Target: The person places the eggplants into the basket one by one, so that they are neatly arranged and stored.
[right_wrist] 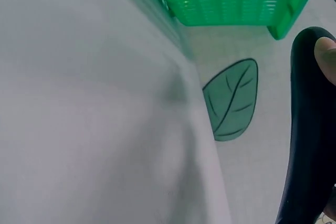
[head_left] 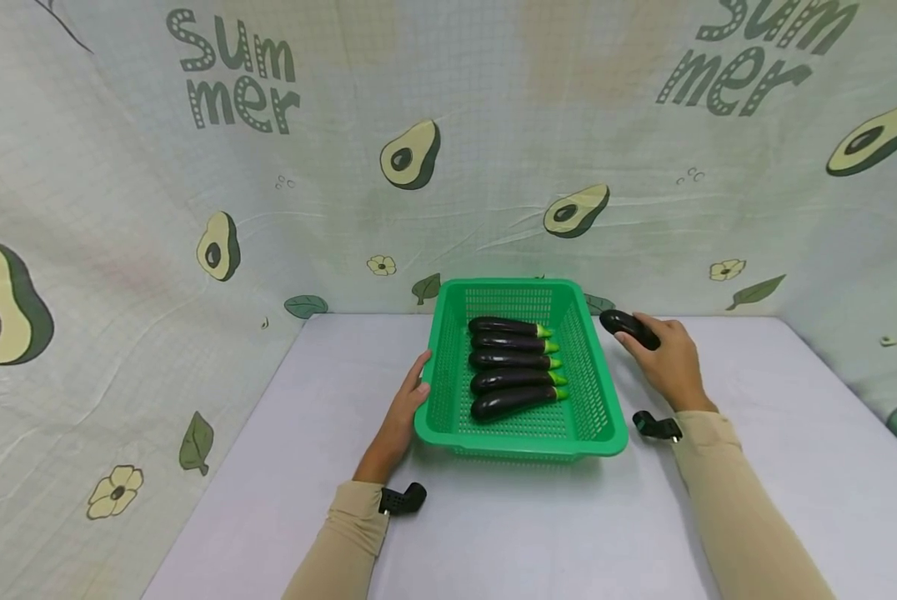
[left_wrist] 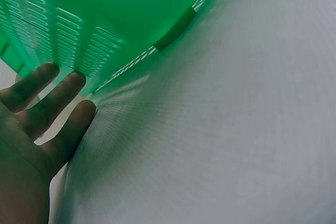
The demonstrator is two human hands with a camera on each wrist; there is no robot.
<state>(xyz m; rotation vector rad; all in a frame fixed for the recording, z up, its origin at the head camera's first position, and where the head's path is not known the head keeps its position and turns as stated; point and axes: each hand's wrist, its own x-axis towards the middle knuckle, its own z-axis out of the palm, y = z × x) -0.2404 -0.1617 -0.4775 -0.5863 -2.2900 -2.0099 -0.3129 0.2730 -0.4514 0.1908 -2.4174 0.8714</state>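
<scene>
A green plastic basket with slotted walls stands mid-table. Inside it several dark purple eggplants lie side by side in a column, their green stem ends toward the right. My left hand is at the basket's left wall, fingers spread; in the left wrist view its fingertips are right at the slotted side. To the right of the basket, my right hand grips another eggplant between thumb and fingers, above the table. That eggplant fills the right edge of the right wrist view, its stem end hidden.
The white-covered table ends at a hanging cloth printed with avocados, leaves and lettering. A black wrist camera sits on the left sleeve, another camera on the right.
</scene>
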